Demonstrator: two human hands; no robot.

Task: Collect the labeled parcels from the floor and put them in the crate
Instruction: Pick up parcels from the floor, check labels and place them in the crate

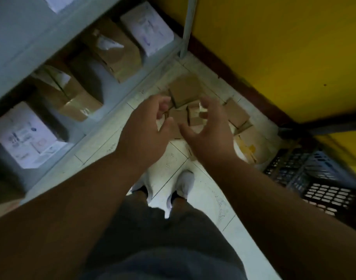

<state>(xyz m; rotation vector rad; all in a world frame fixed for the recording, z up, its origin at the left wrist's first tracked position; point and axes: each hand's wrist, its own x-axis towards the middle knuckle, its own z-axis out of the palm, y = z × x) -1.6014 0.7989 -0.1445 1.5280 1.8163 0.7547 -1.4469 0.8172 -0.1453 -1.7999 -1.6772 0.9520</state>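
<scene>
The parcels (185, 91), small brown cardboard boxes, lie in a loose heap on the white tiled floor (203, 190), in the corner between the grey metal shelf (120, 77) and the yellow wall (274, 47). The person stands over them with both arms stretched down. The left hand (146, 122) and the right hand (207, 128) hang above the heap, close to each other, fingers spread and half curled, and they hold nothing; I cannot tell if any fingertip already touches a box, because the picture is blurred there. The black plastic crate (318, 182) stands on the floor at the person's right side, near the heap. I think the step now is the first grasp. To do it well, the person should choose the boxes on top in the middle, close both hands around them from the two sides, and press them together so the small ones do not slip out from below. It is better to take few boxes at once than to lose some on the way. The labels are not visible on these boxes from here, so each one should be checked. The boxes on the shelf, some with white labels, are not on the floor and should stay there.
</scene>
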